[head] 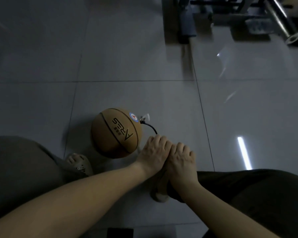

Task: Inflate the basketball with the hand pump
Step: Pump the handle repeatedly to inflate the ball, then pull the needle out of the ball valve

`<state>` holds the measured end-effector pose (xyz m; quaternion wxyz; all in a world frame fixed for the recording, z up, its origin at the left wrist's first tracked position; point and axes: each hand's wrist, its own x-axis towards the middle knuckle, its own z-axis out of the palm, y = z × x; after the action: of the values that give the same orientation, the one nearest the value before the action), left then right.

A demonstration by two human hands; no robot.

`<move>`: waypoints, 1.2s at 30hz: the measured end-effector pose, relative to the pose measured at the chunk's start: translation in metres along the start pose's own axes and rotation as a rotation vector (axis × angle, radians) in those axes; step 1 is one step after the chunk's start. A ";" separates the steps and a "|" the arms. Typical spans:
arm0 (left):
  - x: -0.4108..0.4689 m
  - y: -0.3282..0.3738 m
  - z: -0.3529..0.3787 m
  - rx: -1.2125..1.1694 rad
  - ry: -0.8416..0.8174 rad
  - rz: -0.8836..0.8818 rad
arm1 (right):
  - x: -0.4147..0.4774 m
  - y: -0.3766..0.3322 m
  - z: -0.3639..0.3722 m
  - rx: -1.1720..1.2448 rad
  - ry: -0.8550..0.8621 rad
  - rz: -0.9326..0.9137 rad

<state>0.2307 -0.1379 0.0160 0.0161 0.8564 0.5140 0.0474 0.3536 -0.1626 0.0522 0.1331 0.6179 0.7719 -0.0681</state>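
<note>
An orange-brown basketball (116, 133) with dark lettering lies on the tiled floor in front of me. A thin black hose (150, 127) runs from the ball's upper right side down to my hands. My left hand (154, 150) and my right hand (181, 160) sit side by side just right of the ball, fingers curled downward over the pump's handle. The pump itself is hidden beneath both hands. A small white tag (145, 116) sticks out near where the hose meets the ball.
My knees in dark trousers frame the view left and right, and a sandalled foot (79, 163) stands left of the ball. Metal gym equipment (248, 19) occupies the far right. Glossy grey floor tiles (127, 57) stretch beyond the ball.
</note>
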 end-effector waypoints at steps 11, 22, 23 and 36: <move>-0.008 -0.032 -0.058 -0.104 -0.097 0.101 | 0.001 0.003 -0.068 0.075 -0.118 -0.101; 0.000 -0.167 -0.046 -0.119 -0.266 -0.432 | 0.118 -0.028 -0.094 0.224 -0.268 -0.079; 0.002 -0.177 -0.035 -0.148 -0.291 -0.498 | 0.134 -0.031 -0.089 0.234 -0.296 -0.083; -0.032 -0.193 0.003 -0.087 -0.280 -0.574 | 0.247 -0.056 -0.005 0.176 -0.496 -0.234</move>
<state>0.0463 -0.0751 -0.0037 0.1360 0.6731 0.7249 -0.0555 0.2490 0.0576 -0.0182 0.2552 0.4980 0.7730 -0.2988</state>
